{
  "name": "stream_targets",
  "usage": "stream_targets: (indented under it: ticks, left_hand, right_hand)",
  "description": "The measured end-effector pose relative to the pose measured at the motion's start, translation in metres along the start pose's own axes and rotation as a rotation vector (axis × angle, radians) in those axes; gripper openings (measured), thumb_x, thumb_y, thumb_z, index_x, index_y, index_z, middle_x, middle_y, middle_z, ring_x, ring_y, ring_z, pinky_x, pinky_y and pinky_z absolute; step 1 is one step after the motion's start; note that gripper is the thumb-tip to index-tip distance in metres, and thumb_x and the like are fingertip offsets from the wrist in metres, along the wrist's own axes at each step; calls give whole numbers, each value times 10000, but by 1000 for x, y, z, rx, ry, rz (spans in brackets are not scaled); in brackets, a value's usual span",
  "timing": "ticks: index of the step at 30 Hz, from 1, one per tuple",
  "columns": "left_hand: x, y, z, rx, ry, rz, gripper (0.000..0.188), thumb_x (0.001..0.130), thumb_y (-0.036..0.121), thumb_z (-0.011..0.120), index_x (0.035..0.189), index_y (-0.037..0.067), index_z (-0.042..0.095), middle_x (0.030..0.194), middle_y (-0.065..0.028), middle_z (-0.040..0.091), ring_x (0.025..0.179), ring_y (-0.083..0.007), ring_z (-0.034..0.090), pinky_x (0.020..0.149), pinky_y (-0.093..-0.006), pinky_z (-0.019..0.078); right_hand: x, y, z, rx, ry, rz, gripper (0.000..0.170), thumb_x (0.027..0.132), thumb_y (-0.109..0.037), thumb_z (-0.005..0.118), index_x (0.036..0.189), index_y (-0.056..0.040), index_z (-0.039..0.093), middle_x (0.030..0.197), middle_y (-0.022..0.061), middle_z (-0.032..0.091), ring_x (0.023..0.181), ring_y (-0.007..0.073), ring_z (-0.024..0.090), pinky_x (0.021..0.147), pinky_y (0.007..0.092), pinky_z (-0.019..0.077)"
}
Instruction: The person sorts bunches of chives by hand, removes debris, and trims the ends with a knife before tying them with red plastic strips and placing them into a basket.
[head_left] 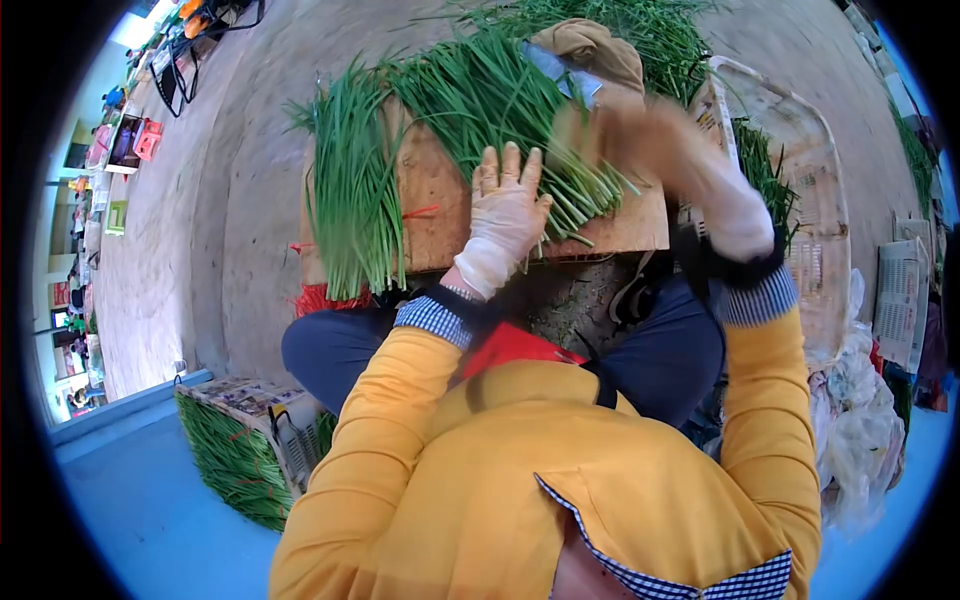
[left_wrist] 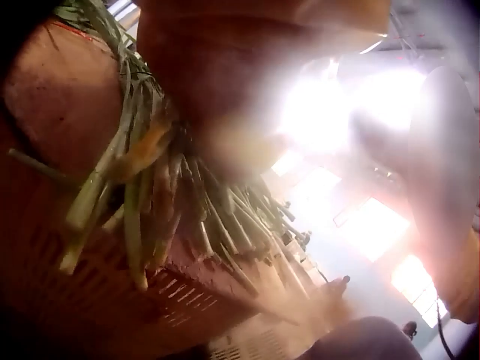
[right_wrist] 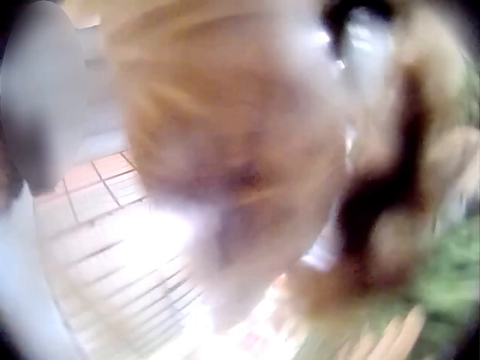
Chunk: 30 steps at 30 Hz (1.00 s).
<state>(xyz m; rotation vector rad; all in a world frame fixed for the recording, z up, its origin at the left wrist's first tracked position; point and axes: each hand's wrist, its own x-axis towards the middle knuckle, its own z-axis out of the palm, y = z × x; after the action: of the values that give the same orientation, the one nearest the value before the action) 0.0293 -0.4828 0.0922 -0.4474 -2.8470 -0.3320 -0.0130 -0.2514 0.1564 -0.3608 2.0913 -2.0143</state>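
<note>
Long green garlic chives (head_left: 480, 95) lie across a wooden board (head_left: 435, 190), their pale cut ends pointing toward the person's lap. My left hand (head_left: 507, 208), in a thin whitish glove, rests at the near edge of this pile with straight fingers. Cut stalk ends (left_wrist: 217, 217) fan out below that hand in the left wrist view. At the pile's right side my right hand (head_left: 640, 135) is a motion blur over the stalks, so I cannot tell whether it holds any. A separate bundle of chives (head_left: 350, 180) lies on the board's left end.
A brown cloth (head_left: 595, 45) lies behind the pile, with more loose chives (head_left: 660, 30) beyond. To the right stands a dirty white plastic crate (head_left: 815, 180). Red ties (head_left: 325, 300) hang at the board's left front. A crate of chives (head_left: 235, 450) sits at lower left.
</note>
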Motion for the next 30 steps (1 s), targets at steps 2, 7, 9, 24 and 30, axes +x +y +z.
stream_targets:
  ticks: [2,7,9,24,30]
  left_hand:
    - [-1,-10,-4,-20,29,-36,590,857,256,549,1392,107,349,1417,-169,360,1330,-346,285,1072,-475,241]
    - [7,-40,5,-624,109,-568,988,732,399,722,1434,13,143,1414,-273,297,1272,-444,312,1070,-440,242]
    - [21,-44,14,-663,67,-632,1095,692,464,751,1443,15,93,1406,-314,277,1266,-462,310,1074,-436,241]
    - [11,-68,48,-1339,254,-715,914,796,-28,639,1457,57,13,1277,-231,434,1064,-237,514,867,-287,455]
    - [29,-62,31,-810,237,-590,1169,703,420,773,1449,38,-43,1450,-308,163,1358,-343,220,1088,-360,238]
  right_hand:
    - [30,0,-14,-242,17,8,449,808,-204,633,1216,-67,504,873,116,635,862,224,610,773,314,477]
    - [49,29,0,-899,-26,103,1067,696,-637,665,1399,27,215,1311,295,414,1229,362,426,1016,359,347]
    - [45,35,26,-966,-42,252,1163,649,-612,713,1420,48,144,1363,296,367,1275,380,378,1057,355,308]
    - [21,48,52,-773,227,246,763,837,-359,595,1394,31,249,1121,320,547,1035,422,545,882,430,431]
    - [18,51,31,-998,171,256,723,841,-370,592,1393,-15,288,1094,284,577,992,414,566,814,432,464]
